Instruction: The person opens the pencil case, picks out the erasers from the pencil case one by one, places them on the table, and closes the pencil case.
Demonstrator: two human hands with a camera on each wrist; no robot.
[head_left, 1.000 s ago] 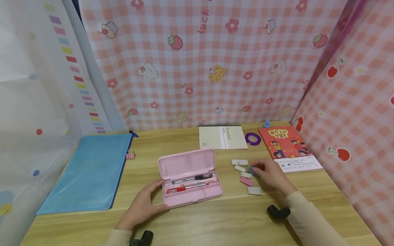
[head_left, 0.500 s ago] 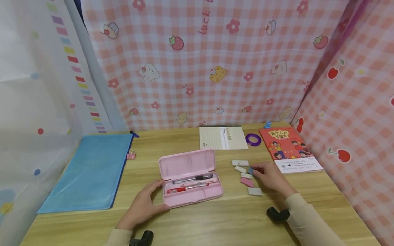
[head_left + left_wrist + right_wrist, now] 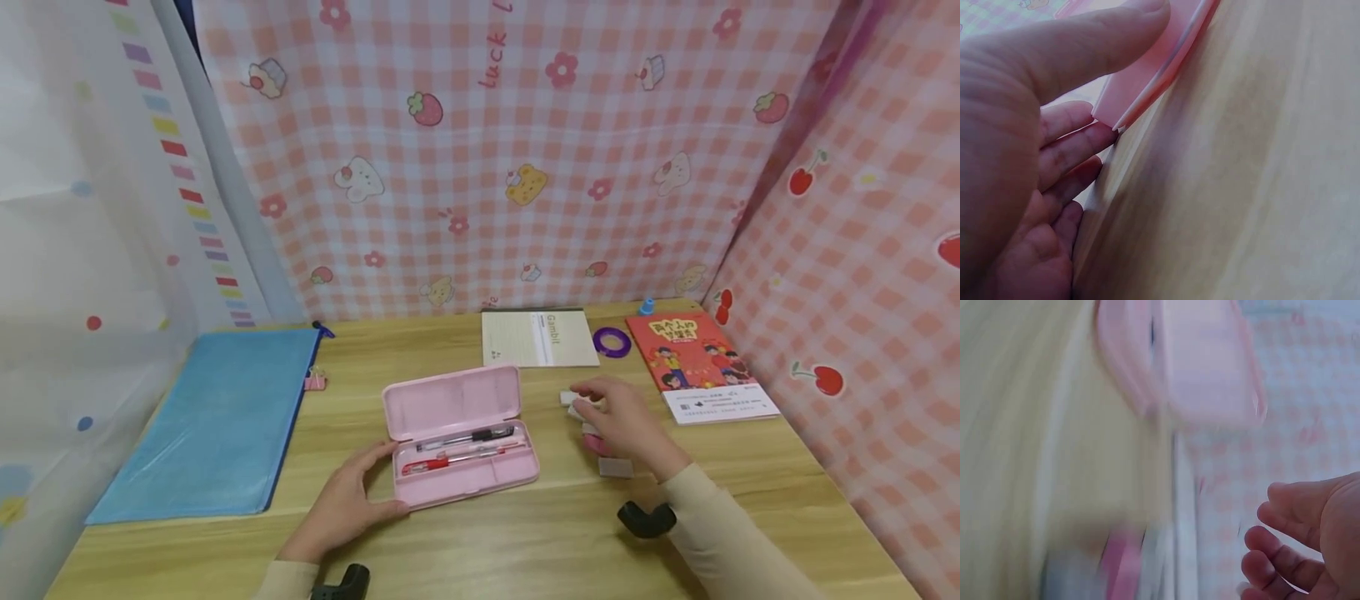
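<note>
An open pink pencil case (image 3: 468, 478) lies mid-table in the head view, holding a black pen (image 3: 465, 439) and a red pen (image 3: 450, 460). My left hand (image 3: 347, 500) steadies its left end, thumb at the front corner and straight fingers along the side. My right hand (image 3: 628, 423) hovers over the erasers with loosely bent fingers; nothing shows between them in the blurred right wrist view. Beneath it are a white eraser (image 3: 567, 398), a partly covered pink eraser (image 3: 597, 444) and a grey-white eraser (image 3: 616, 468). The blue eraser is hidden from view.
A blue folder (image 3: 210, 425) lies left, a pink binder clip (image 3: 316, 381) beside it. Behind are a notebook (image 3: 517, 342) and a purple tape roll (image 3: 612, 342). A red book (image 3: 682, 354) and a small blue object (image 3: 647, 307) are at back right.
My right hand has shifted left from the blue eraser, which was at its fingertips, and now covers part of the eraser group. My left hand stays at the pencil case.
</note>
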